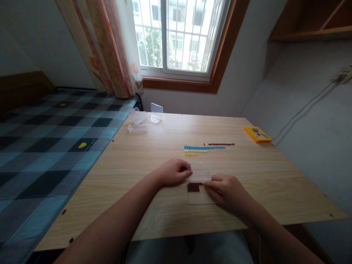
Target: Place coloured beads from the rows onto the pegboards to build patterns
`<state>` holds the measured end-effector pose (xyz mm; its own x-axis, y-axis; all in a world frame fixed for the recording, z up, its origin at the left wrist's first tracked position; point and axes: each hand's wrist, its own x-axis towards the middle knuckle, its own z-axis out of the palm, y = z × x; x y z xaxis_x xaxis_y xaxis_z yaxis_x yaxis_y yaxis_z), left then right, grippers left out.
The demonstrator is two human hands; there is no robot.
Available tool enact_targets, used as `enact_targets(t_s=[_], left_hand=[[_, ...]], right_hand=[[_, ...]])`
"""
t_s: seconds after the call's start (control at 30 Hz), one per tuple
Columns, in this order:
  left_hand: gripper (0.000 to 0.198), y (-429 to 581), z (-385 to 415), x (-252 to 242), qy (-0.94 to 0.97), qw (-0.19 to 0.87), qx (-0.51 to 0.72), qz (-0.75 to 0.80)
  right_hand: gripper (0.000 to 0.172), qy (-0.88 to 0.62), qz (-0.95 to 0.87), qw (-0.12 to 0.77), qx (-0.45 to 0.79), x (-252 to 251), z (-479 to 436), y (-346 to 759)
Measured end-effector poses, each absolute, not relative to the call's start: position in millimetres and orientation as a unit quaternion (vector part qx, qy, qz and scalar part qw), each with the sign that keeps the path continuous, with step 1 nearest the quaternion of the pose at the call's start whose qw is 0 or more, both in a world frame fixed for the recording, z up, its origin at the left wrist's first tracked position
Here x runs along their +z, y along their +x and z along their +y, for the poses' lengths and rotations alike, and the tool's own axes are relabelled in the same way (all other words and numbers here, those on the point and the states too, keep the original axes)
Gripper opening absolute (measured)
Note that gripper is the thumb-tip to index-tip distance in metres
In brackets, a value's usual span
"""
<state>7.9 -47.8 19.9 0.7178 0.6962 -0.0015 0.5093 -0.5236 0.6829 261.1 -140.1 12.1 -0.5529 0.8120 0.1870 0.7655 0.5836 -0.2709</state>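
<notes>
A clear plastic box (202, 200) lies opened out on the wooden table in front of me, its see-through lid (200, 169) on the far side. Small dark brown pieces (193, 187) are packed together in its left part, the far row reaching further right. My left hand (174, 172) is closed on the left edge of the lid, thumb toward the box. The fingertips of my right hand (224, 189) are pinched at the right end of the far brown row; whatever is between them is too small to make out.
Beyond the box lie rows of tiny blue pieces (205, 147), yellow pieces (191, 154), pale pieces and brown pieces (221, 144). Clear plastic cases (137, 126) stand at the far left. An orange-yellow box (257, 135) sits at the right edge. A checked bed (68, 121) adjoins the table.
</notes>
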Motion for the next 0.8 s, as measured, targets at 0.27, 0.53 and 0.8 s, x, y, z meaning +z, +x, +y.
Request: enact_targets(t_s=[0.27,0.53,0.8], left_hand=[[0.025,8.3,-47.9,21.1,0.859,0.346,0.138,0.352],[0.025,7.1,-46.2,20.1,0.859,0.344,0.142,0.352],[0.026,4.7,-42.8,18.2,0.847,0.374,0.149,0.347]], right_hand=[[0.025,-0.452,-0.877,0.14,0.079,11.7,-138.7,259.4],[0.025,-0.451,-0.877,0.135,0.093,12.4,-138.6,259.1],[0.023,-0.41,-0.885,0.185,0.125,25.5,-136.5,270.3]])
